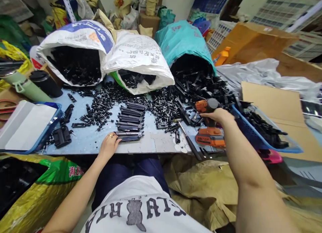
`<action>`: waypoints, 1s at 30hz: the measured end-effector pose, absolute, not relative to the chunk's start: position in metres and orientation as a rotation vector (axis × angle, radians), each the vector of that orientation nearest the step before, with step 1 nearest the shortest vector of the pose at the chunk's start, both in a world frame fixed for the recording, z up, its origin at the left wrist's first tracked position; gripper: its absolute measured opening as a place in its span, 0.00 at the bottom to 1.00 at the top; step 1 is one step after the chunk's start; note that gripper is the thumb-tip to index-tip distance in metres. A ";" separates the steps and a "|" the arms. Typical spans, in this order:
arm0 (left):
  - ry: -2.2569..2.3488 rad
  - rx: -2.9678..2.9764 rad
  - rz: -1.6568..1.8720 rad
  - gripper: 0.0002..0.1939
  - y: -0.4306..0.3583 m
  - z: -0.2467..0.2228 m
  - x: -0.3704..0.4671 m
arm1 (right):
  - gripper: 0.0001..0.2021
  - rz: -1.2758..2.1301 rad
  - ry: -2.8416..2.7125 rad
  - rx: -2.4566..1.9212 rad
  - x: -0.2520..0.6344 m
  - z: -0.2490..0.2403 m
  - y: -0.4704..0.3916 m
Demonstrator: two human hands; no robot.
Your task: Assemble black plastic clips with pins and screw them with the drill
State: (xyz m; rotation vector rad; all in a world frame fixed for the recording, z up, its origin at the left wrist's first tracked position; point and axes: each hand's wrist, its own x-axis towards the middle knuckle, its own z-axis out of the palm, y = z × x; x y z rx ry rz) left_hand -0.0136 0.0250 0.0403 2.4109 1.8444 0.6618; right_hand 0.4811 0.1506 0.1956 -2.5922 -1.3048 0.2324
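Left hand: the left hand lies low and left of centre, flat on the tabletop, fingers loose and grasping nothing; its fingertips touch the nearest piece of the strip stack.
Right hand: the right hand, right of centre, is clenched around the handle of the cordless drill.
Drill: one, orange and black, standing on its battery base at the tabletop's near right edge, chuck pointing left.
Strip stack: one row of flat black strips at centre, about eight laid side by side, running from the left hand up toward the sacks.
Sacks: three, open-mouthed, across the top of the frame; two white sacks at upper left and centre, one teal sack just right of them, all holding black parts.
Loose parts: small black pieces spilled over the tabletop, too many to count.
Trays: two blue trays; one at the left edge, one at the right holding black parts.
Bottles: one green flask, one black cup, far left.
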 end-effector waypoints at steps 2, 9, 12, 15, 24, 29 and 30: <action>1.852 2.407 0.667 0.15 0.027 0.038 -0.017 | 0.26 -0.157 -1.455 -2.689 0.459 0.206 0.153; 1.981 1.918 0.914 0.11 0.017 0.062 0.003 | 0.15 0.120 -2.560 -1.501 0.256 0.143 0.204; 1.749 1.334 1.000 0.13 -0.005 0.070 0.029 | 0.19 0.231 -2.765 -1.393 0.203 0.113 0.230; 1.365 0.669 0.926 0.17 -0.023 0.070 0.050 | 0.21 0.315 -2.863 -1.314 0.193 0.110 0.251; 1.146 -0.188 1.159 0.17 0.016 0.073 0.071 | 0.48 1.368 -2.621 -1.379 0.177 0.110 0.257; 1.123 -0.194 1.453 0.18 0.023 0.069 0.083 | 0.44 1.493 -2.565 -1.277 0.175 0.094 0.218; 1.132 -0.176 1.509 0.20 0.021 0.070 0.084 | 0.43 1.541 -2.531 -1.229 0.177 0.093 0.210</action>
